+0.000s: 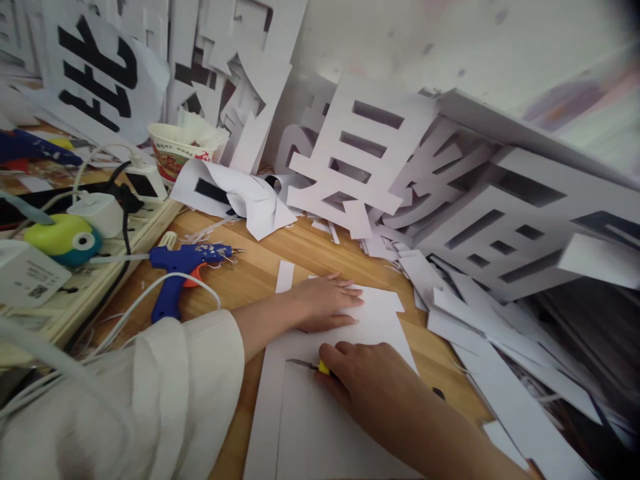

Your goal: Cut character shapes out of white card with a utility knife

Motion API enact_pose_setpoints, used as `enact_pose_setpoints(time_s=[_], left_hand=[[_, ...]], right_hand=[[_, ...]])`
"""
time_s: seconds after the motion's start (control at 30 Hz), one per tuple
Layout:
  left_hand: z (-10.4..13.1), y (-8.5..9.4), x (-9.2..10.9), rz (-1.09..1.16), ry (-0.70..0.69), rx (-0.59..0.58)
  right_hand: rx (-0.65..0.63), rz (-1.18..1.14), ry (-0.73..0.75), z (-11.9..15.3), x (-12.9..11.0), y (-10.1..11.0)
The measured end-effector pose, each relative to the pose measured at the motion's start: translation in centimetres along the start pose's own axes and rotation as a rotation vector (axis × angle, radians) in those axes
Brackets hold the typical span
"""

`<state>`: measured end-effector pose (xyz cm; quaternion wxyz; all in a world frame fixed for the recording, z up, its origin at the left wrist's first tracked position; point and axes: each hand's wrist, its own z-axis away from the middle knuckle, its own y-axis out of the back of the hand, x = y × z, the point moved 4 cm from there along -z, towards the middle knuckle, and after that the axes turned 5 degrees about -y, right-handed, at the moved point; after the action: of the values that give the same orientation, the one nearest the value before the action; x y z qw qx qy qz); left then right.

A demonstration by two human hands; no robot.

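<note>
A large white sheet of board lies on the wooden table, with a long thin line running down its left part. My left hand rests flat on the upper part of the board, fingers spread. Just below it, my right hand is closed around a yellow utility knife. The knife's thin blade points left, over the board near the top of the line. Most of the knife's handle is hidden inside my right hand.
A blue glue gun with a white cord lies at left, beside a power strip with plugs. Behind stand a paper bowl and cut-out white characters. Board scraps are piled at right.
</note>
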<state>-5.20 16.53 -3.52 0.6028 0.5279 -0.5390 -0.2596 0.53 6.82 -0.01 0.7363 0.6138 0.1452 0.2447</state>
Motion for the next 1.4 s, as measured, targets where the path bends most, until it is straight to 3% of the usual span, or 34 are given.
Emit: enact_pose_setpoints(time_s=[0.2,0.47,0.67,1.4], left_hand=[[-0.1,0.0,0.1,-0.001,0.002,-0.02],[0.2,-0.1,0.0,0.01,-0.026,0.033],[0.2,0.2,0.4,-0.011,-0.012,0.007],[0.2,0.0,0.1,-0.023,-0.026,0.032]], right_hand=[[-0.008,-0.014,0.004,-0.1,0.2,0.0],[0.037,0.094,0.074,-0.3,-0.3,1.4],[0.039,0.167,0.112,-0.5,-0.7,2.1],[-0.047,0.169,0.074,0.8,0.2,1.0]])
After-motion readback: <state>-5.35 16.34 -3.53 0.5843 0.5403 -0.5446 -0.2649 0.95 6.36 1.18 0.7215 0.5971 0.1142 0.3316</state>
